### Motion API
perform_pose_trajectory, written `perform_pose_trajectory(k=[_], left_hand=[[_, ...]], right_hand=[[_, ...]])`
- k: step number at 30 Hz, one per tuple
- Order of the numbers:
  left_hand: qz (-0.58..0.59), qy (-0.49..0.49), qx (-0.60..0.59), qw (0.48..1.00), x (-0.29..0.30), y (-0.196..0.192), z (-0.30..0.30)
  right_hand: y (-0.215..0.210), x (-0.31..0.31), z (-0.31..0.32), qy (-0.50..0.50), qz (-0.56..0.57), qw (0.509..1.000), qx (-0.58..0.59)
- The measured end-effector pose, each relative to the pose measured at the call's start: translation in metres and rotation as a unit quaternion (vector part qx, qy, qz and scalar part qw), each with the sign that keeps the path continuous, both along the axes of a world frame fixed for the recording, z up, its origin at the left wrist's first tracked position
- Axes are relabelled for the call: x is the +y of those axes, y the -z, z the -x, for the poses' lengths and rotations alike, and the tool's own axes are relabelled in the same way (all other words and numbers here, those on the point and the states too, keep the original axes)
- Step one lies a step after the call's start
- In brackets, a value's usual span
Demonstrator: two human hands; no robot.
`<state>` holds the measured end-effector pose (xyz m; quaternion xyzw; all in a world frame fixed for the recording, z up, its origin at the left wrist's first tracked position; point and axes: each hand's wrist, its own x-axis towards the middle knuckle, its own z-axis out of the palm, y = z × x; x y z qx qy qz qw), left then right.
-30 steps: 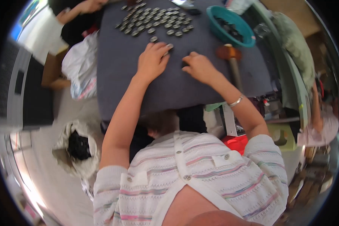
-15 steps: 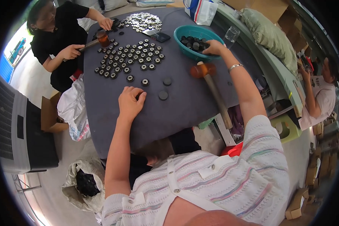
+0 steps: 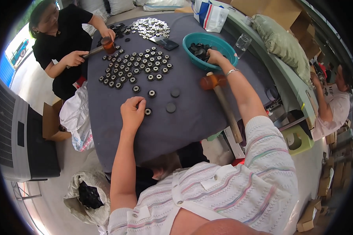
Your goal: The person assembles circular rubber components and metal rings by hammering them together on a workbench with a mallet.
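My left hand (image 3: 132, 113) rests on the grey-covered table with its fingers curled together; whatever may be in them is hidden. Right beside its fingertips lies a black round piece with a metal centre (image 3: 148, 111). Another such piece (image 3: 151, 93) sits a little farther off, and two plain black discs (image 3: 170, 107) lie to the right. My right hand (image 3: 217, 58) reaches over the near rim of a teal basin (image 3: 188, 38). Its fingers are drawn together against the loose black discs (image 3: 200, 50) inside, and I cannot make out what is between them.
A mallet (image 3: 227, 109) with an amber head lies below the basin. Many metal-centred black pieces (image 3: 133, 64) spread over the table, with silver parts (image 3: 151, 27) and a phone (image 3: 164, 43) behind. A co-worker at the far left holds another mallet (image 3: 108, 45). A glass jar (image 3: 243, 42) stands beside the basin.
My left hand has drawn slightly back and left, uncovering a metal-centred black piece beside it. My right hand has shifted left and nearer inside the basin.
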<state>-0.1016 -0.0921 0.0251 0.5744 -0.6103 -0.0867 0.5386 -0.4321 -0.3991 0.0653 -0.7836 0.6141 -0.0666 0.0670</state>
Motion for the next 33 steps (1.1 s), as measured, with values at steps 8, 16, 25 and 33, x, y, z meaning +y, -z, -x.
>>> perform_pose_trajectory(k=[8, 16, 25, 33], left_hand=[[-0.084, 0.015, 0.173, 0.981, 0.0, 0.0, -0.009], [-0.14, 0.119, 0.526, 0.831, 0.003, -0.005, -0.026], [-0.151, 0.258, 0.708, 0.64, -0.001, 0.007, -0.035], [-0.092, 0.228, 0.769, 0.59, 0.015, -0.014, -0.038]], right_hand=[[-0.014, 0.017, 0.0, 0.047, 0.023, 0.995, -0.082], [-0.052, 0.043, -0.004, 0.109, -0.07, 0.851, -0.509], [-0.105, 0.093, -0.099, -0.084, -0.123, 0.855, -0.496], [-0.069, 0.239, -0.258, -0.347, -0.226, 0.878, -0.239]])
